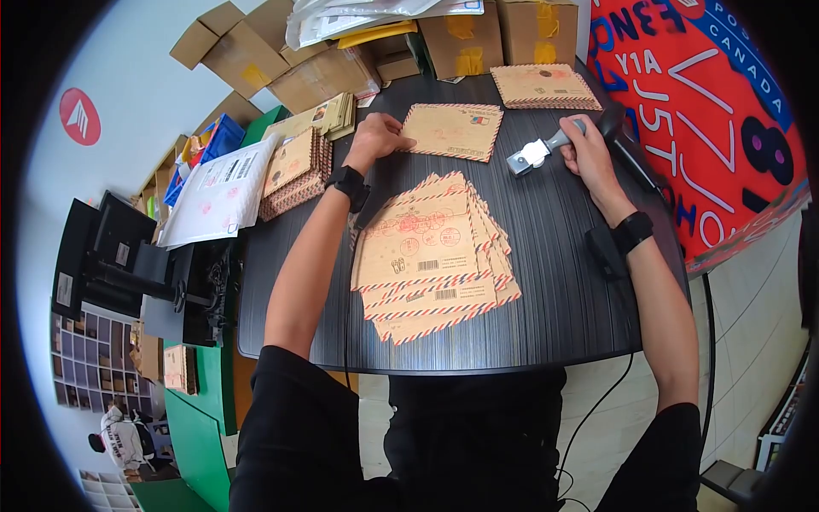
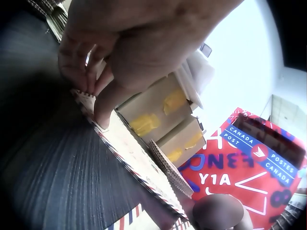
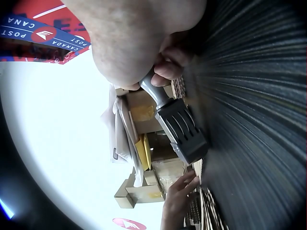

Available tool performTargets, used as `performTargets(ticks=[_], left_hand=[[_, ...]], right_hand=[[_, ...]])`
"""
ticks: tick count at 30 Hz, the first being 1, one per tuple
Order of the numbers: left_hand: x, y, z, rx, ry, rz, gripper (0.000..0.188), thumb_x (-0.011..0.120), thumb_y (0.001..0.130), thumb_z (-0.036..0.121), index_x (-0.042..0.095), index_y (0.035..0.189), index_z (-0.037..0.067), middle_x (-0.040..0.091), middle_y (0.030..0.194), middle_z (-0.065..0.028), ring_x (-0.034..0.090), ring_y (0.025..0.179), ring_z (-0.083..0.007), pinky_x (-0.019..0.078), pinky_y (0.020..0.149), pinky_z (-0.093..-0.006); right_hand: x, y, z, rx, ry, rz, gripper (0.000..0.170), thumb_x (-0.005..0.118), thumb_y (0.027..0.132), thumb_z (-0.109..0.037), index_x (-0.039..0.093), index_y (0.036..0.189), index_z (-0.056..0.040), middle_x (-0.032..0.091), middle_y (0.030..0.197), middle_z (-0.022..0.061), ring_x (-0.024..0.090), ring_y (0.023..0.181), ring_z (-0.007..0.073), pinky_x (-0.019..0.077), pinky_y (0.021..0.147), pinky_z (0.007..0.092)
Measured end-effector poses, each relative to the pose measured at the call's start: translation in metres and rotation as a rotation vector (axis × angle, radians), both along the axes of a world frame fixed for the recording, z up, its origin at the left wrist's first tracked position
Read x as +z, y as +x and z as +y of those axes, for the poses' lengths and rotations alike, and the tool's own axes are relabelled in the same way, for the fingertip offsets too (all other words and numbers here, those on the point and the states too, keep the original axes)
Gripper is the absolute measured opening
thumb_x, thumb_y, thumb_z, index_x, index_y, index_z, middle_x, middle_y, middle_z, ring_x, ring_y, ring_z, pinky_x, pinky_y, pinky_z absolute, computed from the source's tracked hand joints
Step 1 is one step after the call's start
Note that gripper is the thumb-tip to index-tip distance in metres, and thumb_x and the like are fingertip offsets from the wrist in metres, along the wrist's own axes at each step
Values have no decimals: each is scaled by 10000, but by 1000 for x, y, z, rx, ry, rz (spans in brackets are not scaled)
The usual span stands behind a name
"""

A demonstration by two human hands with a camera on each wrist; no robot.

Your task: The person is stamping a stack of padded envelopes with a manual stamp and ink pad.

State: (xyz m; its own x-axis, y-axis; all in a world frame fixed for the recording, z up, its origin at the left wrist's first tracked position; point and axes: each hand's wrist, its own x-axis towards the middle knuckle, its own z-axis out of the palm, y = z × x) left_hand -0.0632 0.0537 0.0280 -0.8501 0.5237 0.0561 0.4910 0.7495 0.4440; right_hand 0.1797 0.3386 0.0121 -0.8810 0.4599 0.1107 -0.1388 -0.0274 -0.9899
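the envelope (image 1: 452, 132) lies on the dark table (image 1: 563, 282), beyond the loose pile (image 1: 422, 256) and apart from it, its printed face up. the left hand (image 1: 374, 143) is narrow, fingers bent, pinching the envelope at its left end. the right hand (image 1: 589, 160) is closed round the grey handle of the tool (image 1: 531, 157), holding it to the right of the envelope and apart from it; the right wrist view shows the tool's dark, slotted head (image 3: 183, 132).

the pile, fanned unevenly, sits between the forearms. past the envelope, to the right, is the far stack (image 1: 546, 87). left of the left hand stand the side stack (image 1: 292, 171) and, just behind it, some cards (image 1: 334, 118); a white mailer (image 1: 217, 194) is left of these. a black scanner (image 1: 630, 145) lies just beside the right hand. boxes (image 1: 461, 44) line the back, and a red bin (image 1: 695, 136) stands at the right.
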Motion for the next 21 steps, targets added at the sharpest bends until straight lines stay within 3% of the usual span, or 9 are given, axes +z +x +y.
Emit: performTargets(ticks=[9, 16, 21], left_hand=[[3, 11, 1, 10, 29, 25, 524, 862, 627, 282, 682, 1021, -11, 697, 927, -124, 667, 842, -185, 526, 765, -291], [-4, 11, 3, 25, 162, 115, 398, 873, 608, 214, 612, 857, 45, 641, 762, -41, 618, 741, -132, 507, 679, -264], [-10, 4, -1, 50, 246, 96, 423, 885, 561, 261, 590, 793, 67, 616, 718, -35, 622, 700, -164, 517, 685, -299]], right_hand=[[1, 0, -1, 2, 10, 14, 237, 540, 961, -305, 492, 986, -74, 432, 631, -28, 388, 513, 31, 298, 435, 179], [1, 2, -1, 0, 9, 10, 237, 539, 961, -303, 491, 987, -72, 428, 634, -29, 389, 521, 31, 298, 435, 180], [2, 0, -3, -1, 4, 16, 230, 520, 974, -303, 480, 1002, -78, 427, 629, -28, 365, 499, 30, 273, 430, 181]])
